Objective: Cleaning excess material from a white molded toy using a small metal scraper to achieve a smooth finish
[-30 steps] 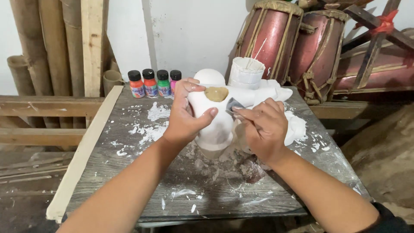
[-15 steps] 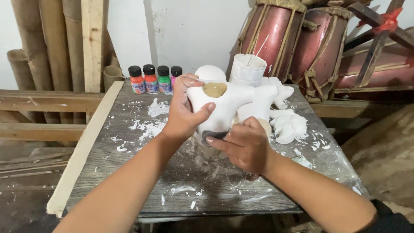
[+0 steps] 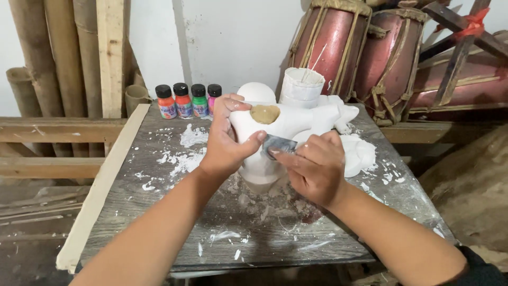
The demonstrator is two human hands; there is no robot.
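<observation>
The white plaster figure (image 3: 288, 132) stands near the middle of the grey table (image 3: 159, 222), a little toward the 12 o'clock edge. The left hand (image 3: 227, 145) wraps around the figure's 9 o'clock side, fingers curled over the top beside a tan-filled hole and thumb pressed against the front. The right hand (image 3: 315, 167) comes in from 4 o'clock and pinches a small flat metal scraper (image 3: 280, 144) between thumb and fingers, its blade lying against the figure's front, just beside the left thumb.

Four small paint bottles (image 3: 188, 100) line the table's far edge at 11 o'clock, well apart from the hands. A white cup (image 3: 300, 87) stands just behind the figure at 12 o'clock, and a heap of white plaster pieces (image 3: 360, 153) lies at 2 o'clock, near the right hand. Plaster dust and crumbs cover the board around the figure. The near half of the table, from 5 to 8 o'clock, holds only smears, and a pale wooden strip (image 3: 100, 185) runs along its 9 o'clock edge.
</observation>
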